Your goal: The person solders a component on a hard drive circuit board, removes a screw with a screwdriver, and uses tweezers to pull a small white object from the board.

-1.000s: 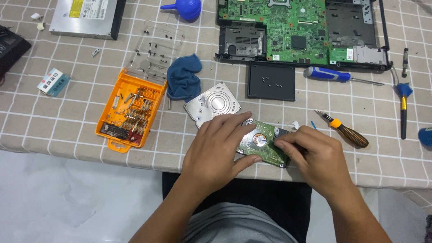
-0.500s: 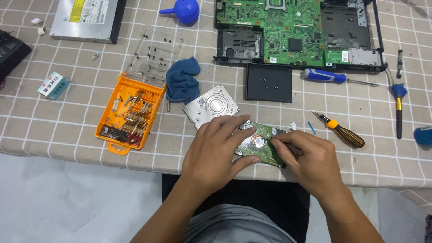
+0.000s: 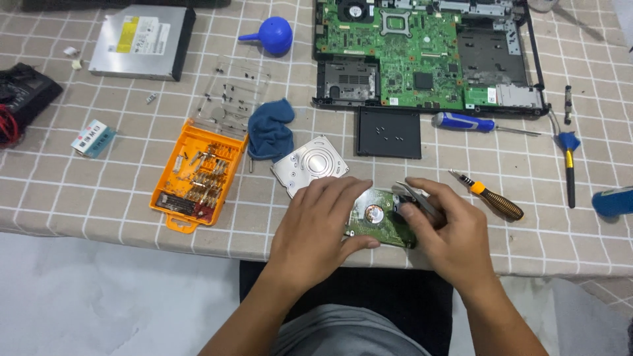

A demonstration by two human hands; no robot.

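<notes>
An opened hard drive with a green circuit board lies near the table's front edge. My left hand grips its left side, fingers curled over the top and thumb along the front. My right hand holds a pair of metal tweezers over the drive's right end. The drive's silver lid lies just behind my left hand, beside a blue cloth.
An orange screwdriver-bit case with its clear lid open sits to the left. Behind are a laptop motherboard in its chassis, a black cover panel, an optical drive, a blue air blower and several screwdrivers at right.
My right hand has shifted slightly on the drive's right end with the tweezers. My left hand keeps the same grip on the drive.
</notes>
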